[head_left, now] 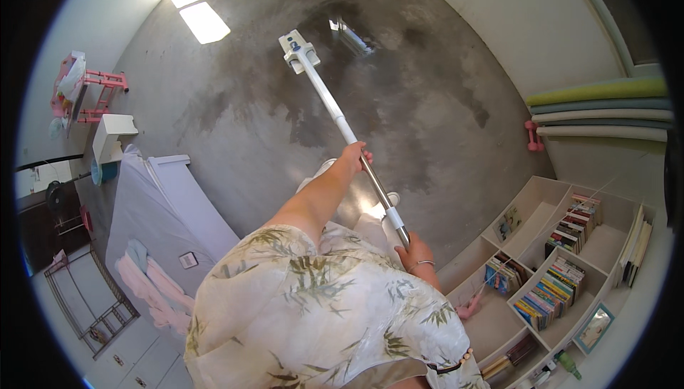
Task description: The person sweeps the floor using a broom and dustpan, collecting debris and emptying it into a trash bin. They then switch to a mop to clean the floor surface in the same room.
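A long-handled mop (329,104) with a white and silver pole slants across the middle of the view. Its flat white head (301,53) rests on the grey floor (235,132), farther off from me. Partway down the pole, my left hand (354,155) is closed around the silver section. My right hand (415,251), with a bracelet at the wrist, grips the pole's near end by its dark grip. Dark wet patches spread over the floor around the mop head, and a shiny reflection shows to its right. The underside of the mop head is hidden.
At right stands a low white bookshelf (545,221) with several books. Above it lie stacked folded mats (598,111) beside a pink dumbbell (533,136). A bed (135,204) with pink cloth is at left, near a white stool (114,132) and a pink-framed chair (103,93).
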Demonstrator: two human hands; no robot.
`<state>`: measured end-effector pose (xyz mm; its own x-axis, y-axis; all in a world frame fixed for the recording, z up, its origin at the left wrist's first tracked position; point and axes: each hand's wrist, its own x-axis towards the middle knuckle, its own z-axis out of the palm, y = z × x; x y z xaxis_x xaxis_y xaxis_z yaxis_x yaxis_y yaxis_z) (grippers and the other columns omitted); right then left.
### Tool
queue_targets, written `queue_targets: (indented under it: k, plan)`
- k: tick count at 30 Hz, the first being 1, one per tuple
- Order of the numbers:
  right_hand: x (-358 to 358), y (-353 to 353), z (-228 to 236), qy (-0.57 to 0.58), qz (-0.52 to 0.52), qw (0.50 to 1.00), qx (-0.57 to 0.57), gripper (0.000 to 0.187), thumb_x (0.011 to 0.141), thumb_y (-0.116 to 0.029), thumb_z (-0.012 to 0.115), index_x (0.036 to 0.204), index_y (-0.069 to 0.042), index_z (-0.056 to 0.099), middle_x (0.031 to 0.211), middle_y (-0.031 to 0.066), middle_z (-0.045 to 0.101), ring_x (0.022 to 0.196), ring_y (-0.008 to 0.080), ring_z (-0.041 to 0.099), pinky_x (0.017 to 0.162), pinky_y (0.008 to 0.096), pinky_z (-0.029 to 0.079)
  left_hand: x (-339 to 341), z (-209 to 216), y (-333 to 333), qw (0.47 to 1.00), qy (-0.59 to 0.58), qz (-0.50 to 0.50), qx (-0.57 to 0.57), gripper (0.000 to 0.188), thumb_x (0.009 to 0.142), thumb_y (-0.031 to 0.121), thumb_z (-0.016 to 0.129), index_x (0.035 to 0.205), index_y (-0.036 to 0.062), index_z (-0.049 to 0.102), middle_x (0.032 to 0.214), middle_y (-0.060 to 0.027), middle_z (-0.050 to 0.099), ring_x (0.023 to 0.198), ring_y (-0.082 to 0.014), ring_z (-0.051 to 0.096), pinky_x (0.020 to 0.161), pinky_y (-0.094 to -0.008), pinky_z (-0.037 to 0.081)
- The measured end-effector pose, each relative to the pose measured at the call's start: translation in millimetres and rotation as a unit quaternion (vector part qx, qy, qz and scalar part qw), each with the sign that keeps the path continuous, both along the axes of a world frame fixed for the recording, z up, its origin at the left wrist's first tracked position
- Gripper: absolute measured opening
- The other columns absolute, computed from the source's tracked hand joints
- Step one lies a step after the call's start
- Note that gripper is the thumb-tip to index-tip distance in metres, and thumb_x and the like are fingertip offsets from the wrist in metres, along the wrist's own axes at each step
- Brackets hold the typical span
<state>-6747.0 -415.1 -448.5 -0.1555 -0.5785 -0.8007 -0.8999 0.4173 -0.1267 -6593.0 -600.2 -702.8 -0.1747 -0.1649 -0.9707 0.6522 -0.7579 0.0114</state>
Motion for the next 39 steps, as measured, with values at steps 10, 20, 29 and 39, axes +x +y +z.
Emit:
queue_targets:
  k: [10, 20, 29, 39]
  plan:
    - [-205, 33, 163, 0.16, 0.166, 0.971, -0.061, 0.045, 0.07, -0.036, 0.063, 0.104, -0.011, 0.047, 0.081, 0.0144, 0.058, 0.074, 0.033, 0.057, 0.064, 0.0414, 0.045, -109, -24, -6, 0.989, -0.003, 0.149, 0.027, 0.011, 0.081, 0.016, 0.051, 0.084, 0.0083, 0.044, 0.061, -0.0048, 0.044, 0.054, -0.0189, 0.049, 0.048, -0.0362, 0.045]
    - [-250, -64, 140, 0.176, 0.197, 0.965, -0.007, 0.036, 0.076, -0.04, 0.057, 0.087, -0.007, 0.047, 0.078, 0.0162, 0.06, 0.074, 0.0341, 0.058, 0.063, 0.0434, 0.045, -94, -22, -30, 0.988, 0.033, 0.149, 0.009, 0.021, 0.082, 0.026, 0.051, 0.088, 0.0082, 0.042, 0.068, -0.0075, 0.049, 0.059, -0.0236, 0.053, 0.052, -0.0395, 0.049]
    - [-186, -166, 70, 0.151, 0.212, 0.965, 0.027, 0.037, 0.08, -0.04, 0.053, 0.093, -0.006, 0.048, 0.086, 0.0149, 0.061, 0.083, 0.0316, 0.058, 0.072, 0.0412, 0.045, -128, 7, -62, 0.986, 0.076, 0.143, 0.026, 0.026, 0.083, 0.028, 0.049, 0.099, 0.0089, 0.042, 0.073, -0.0082, 0.053, 0.065, -0.0237, 0.056, 0.058, -0.0431, 0.046]
    - [-226, -235, 76, -0.005, 0.229, 0.973, -0.008, 0.039, 0.076, -0.04, 0.057, 0.086, -0.002, 0.055, 0.076, 0.0142, 0.061, 0.07, 0.027, 0.06, 0.065, 0.0362, 0.048, -123, 28, -107, 0.99, 0.077, 0.114, -0.017, 0.03, 0.087, 0.039, 0.043, 0.093, 0.01, 0.043, 0.086, -0.0111, 0.055, 0.077, -0.0288, 0.058, 0.065, -0.0428, 0.048]
